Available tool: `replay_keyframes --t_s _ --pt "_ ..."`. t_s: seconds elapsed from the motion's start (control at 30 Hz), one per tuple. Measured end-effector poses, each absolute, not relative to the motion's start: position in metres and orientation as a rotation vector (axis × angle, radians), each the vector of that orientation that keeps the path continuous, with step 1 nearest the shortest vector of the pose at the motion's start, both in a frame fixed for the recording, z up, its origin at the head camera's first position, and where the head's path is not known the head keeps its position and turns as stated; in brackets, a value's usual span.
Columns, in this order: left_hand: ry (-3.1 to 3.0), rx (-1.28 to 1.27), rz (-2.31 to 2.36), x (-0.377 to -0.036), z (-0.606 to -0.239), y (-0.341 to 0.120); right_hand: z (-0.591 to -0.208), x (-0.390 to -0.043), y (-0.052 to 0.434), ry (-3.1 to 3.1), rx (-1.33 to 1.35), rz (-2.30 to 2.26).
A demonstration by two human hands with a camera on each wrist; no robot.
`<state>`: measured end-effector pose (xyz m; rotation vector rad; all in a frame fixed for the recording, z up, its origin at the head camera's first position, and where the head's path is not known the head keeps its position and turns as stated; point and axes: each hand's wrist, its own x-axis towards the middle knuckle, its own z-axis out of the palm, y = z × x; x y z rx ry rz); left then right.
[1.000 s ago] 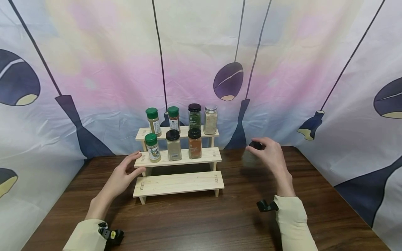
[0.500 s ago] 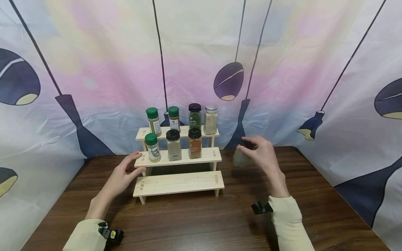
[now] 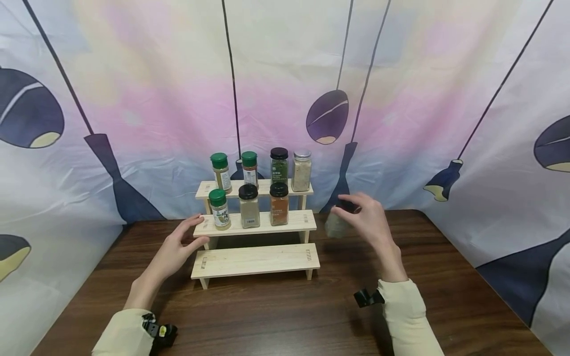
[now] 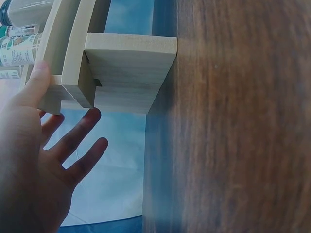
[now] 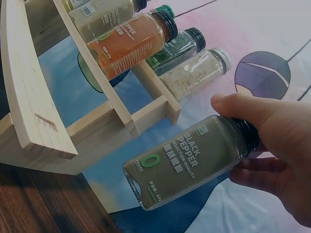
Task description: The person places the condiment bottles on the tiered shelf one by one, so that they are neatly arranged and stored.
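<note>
My right hand (image 3: 369, 220) pinches a black pepper jar (image 5: 187, 162) by its black lid, off the table and to the right of a three-tier wooden spice rack (image 3: 256, 259). The jar is square glass with grey-brown powder and looks blurred in the head view. At the rack's left end, my left hand (image 3: 175, 251) holds the middle shelf between thumb and forefinger; its other fingers spread below, as the left wrist view shows. On that middle shelf stand a green-capped jar (image 3: 220, 210), a black-lidded pale powder jar (image 3: 249, 206) and an orange pepper jar (image 3: 279, 204).
The top shelf bears two green-capped jars (image 3: 221, 173), a green herb jar (image 3: 279, 167) and a silver-lidded jar (image 3: 301, 171). The rack stands on a dark wooden table (image 3: 267, 316). A patterned cloth (image 3: 178, 99) hangs behind and at both sides.
My right hand has moved left toward the rack with the black pepper jar, slowing in the last half second. The left hand stays at the rack's left end. The head view has shifted slightly.
</note>
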<state>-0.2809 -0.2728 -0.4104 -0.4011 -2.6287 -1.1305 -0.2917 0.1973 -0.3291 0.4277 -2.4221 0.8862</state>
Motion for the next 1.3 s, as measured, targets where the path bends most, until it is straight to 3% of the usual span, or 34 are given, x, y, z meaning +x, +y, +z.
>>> replay_keyframes --t_s 0.67,1.3 --pt "-2.609 -0.397 -1.16 -0.281 -0.411 -0.273 -0.298 -0.3 0.179 -2.376 0.568 0.803" --pt "-2.629 -0.395 -1.128 -0.279 -0.409 -0.272 -0.276 -0.32 0.129 -2.519 0.752 0.732"
